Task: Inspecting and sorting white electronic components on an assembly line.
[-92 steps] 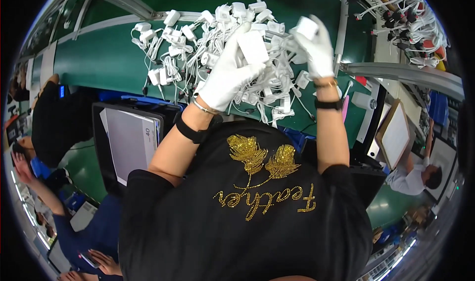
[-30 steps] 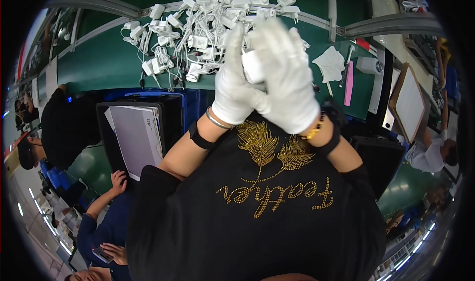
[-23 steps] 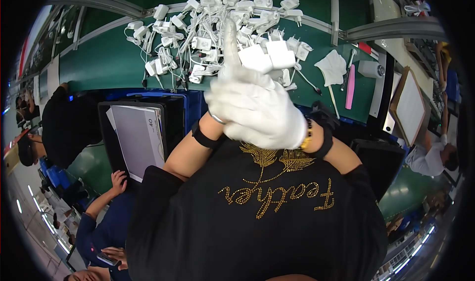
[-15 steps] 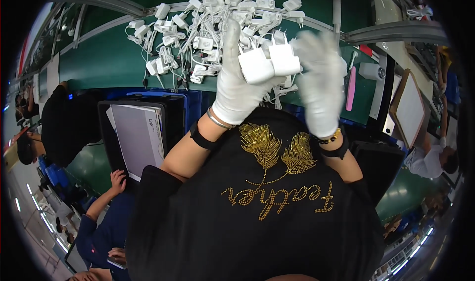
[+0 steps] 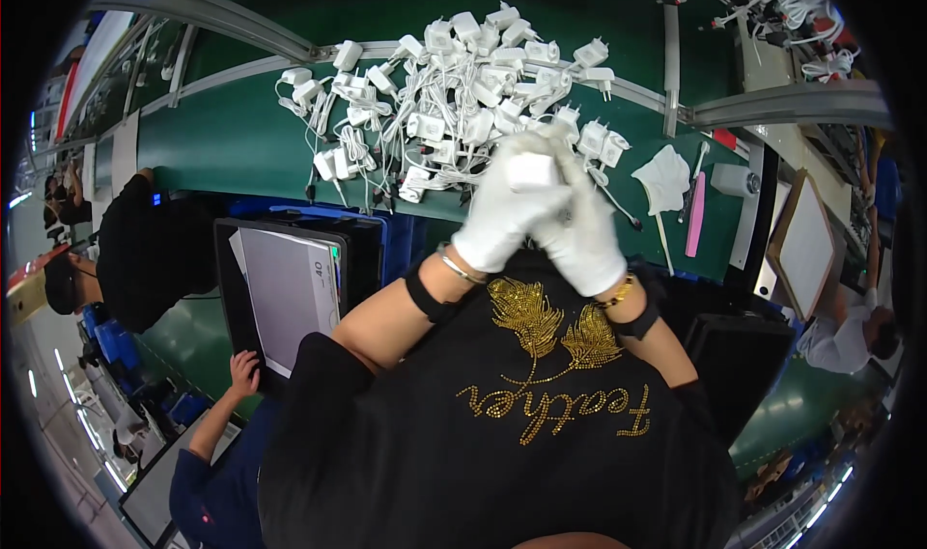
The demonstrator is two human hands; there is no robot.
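Your left hand (image 5: 502,216) is closed around a white adapter (image 5: 533,170), the block showing above your thumb. Your right hand (image 5: 587,235) meets it alongside; whether that one grips anything, I cannot tell. At left, a black bin (image 5: 359,269) holds gray-covered papers (image 5: 290,303).

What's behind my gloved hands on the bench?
Beyond your left hand and right hand, a pile of white adapters and cables lies on the green bench. A white adapter shows between the hands, partly covered by them; anything directly behind them is hidden.
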